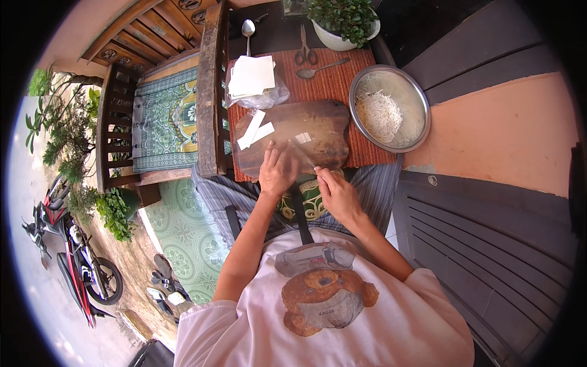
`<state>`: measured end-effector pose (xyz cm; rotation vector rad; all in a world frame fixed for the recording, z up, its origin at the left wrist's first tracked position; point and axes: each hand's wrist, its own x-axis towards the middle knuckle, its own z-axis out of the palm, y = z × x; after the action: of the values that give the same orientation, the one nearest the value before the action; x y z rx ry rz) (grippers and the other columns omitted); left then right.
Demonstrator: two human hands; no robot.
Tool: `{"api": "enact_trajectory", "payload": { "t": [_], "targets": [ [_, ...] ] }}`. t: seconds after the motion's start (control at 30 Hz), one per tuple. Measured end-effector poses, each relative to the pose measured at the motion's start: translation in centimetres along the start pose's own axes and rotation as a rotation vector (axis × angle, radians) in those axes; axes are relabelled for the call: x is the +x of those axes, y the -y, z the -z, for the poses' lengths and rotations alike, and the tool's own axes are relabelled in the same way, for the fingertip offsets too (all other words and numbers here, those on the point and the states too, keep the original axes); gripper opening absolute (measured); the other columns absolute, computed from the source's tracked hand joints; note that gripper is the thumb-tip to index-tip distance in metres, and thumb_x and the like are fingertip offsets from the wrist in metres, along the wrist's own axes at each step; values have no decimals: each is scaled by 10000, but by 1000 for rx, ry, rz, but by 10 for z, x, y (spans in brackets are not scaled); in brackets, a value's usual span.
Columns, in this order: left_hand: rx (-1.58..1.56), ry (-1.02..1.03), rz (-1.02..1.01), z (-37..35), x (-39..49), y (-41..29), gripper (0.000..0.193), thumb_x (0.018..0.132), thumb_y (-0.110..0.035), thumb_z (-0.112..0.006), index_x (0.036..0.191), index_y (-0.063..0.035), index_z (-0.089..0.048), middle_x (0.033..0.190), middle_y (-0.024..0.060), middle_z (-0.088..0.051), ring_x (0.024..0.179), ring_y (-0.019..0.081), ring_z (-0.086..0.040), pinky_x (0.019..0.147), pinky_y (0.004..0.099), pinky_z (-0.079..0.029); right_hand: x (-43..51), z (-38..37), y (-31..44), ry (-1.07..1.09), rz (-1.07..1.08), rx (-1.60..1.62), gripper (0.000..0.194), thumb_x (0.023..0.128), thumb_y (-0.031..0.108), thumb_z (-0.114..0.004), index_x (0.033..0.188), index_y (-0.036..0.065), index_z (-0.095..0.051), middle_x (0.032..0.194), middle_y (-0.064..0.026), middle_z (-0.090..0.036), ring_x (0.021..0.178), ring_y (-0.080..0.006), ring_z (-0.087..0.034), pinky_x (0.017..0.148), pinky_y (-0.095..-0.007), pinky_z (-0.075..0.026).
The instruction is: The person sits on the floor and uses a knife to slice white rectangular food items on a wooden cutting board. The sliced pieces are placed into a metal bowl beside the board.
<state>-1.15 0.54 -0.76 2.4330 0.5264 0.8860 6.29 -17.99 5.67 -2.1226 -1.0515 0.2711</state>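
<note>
My right hand (pixel 338 193) grips the handle of a knife (pixel 303 154), whose thin blade points up and left across the wooden cutting board (pixel 321 118). My left hand (pixel 277 169) is at the board's near edge, left of the blade. Its fingers are partly blurred, and I cannot make out whether anything lies beneath them. Two white strips (pixel 251 130) overlap on the board's left part. Beyond the blade tip lies a small group of thin cut white sticks (pixel 303 137).
Right of the board, a metal bowl (pixel 426 110) holds thin white shreds (pixel 379 115). Behind it are white square sheets (pixel 251 75) on a plastic bag (pixel 270 98), two spoons (pixel 248 28), scissors (pixel 304 48) and a potted plant (pixel 341 25). A wooden bench (pixel 208 91) adjoins on the left.
</note>
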Motion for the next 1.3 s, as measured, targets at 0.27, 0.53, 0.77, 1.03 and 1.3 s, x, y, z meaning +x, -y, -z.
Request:
{"api": "enact_trajectory", "payload": {
  "t": [0.27,0.53,0.77,1.03,1.3],
  "targets": [
    [31,15,-29,0,-2,3,419,823,-82,-748,1239,-53,-712,1265,103,-678,1212,412,-633,1066,459,-533,-1,-1,-3,33,7,-51,337,1022,141,-618,1356,92,-614,903,-183,-675,739,-402,-709,629,-492,-585],
    [20,26,-17,1,0,2,425,822,-83,-752,1244,-53,-711,1264,103,-680,1216,411,-631,1060,460,-536,1,2,2,100,-35,-82,342,1014,129,-612,1354,86,-622,936,-197,-680,753,-414,-717,631,-498,-591],
    [24,25,-44,0,-1,4,445,812,-101,-766,1247,-44,-697,1263,108,-671,1223,427,-623,1035,461,-548,17,9,22,187,-95,-82,360,995,91,-593,1353,54,-582,974,-243,-684,804,-460,-711,683,-521,-583],
    [-8,11,31,3,1,-4,368,823,-48,-750,1190,-65,-746,1232,102,-707,1187,397,-654,1063,457,-537,32,19,45,185,-150,-48,184,978,20,-600,1162,29,-593,878,-292,-686,850,-496,-688,702,-545,-543],
    [-8,5,3,3,2,-3,392,825,-43,-748,1214,-78,-740,1234,96,-705,1183,396,-654,1058,456,-539,22,24,40,255,-162,-40,284,940,-4,-587,1224,-15,-570,920,-310,-685,861,-502,-704,728,-553,-574]
  ]
}}
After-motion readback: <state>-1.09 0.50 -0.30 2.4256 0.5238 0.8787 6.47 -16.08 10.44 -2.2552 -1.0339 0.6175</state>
